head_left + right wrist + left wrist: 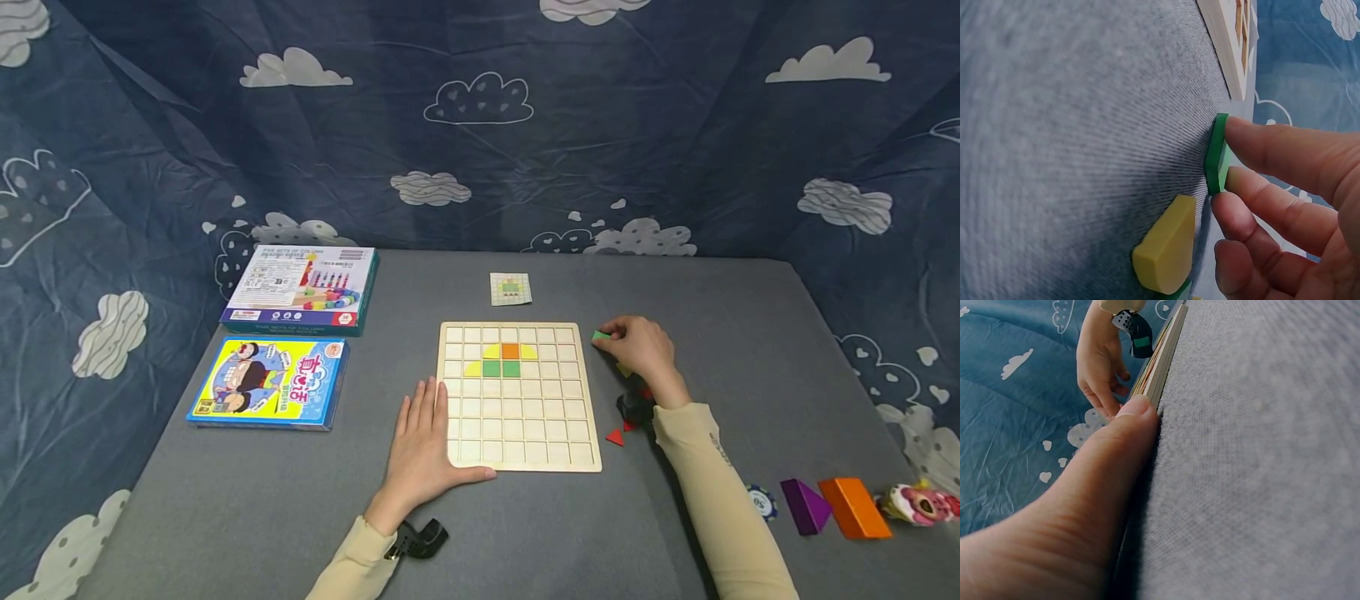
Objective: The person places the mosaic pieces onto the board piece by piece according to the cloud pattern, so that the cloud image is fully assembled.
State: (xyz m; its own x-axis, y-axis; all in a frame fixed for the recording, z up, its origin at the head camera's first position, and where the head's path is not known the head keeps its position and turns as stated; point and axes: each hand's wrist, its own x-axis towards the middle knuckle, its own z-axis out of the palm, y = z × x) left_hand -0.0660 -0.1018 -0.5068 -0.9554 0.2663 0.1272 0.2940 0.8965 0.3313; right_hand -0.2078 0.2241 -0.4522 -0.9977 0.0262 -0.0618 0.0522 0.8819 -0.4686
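Note:
A wooden grid board (pixel 536 408) lies on the grey table with orange, green and yellow pieces in its upper cells. My left hand (pixel 422 446) rests at its lower left corner, fingers straight along the left side and thumb (pixel 1119 447) against the near edge. Right of the board, my right hand (pixel 641 346) pinches a small green tile (pixel 1215 156) between thumb and fingertips, close over the cloth. A yellow piece with a rounded edge (pixel 1166 247) lies just beside those fingers. Nearer the wrist are red triangles (pixel 616 437), partly hidden by the wrist camera.
Behind the board lies a small pattern card (pixel 511 289). Two boxes stand at the left, one white and purple (pixel 300 287), one blue and yellow (pixel 266 382). At the right are a poker chip (pixel 762 502), a purple block (pixel 806 506), an orange block (pixel 855 508) and a figurine (pixel 921 505).

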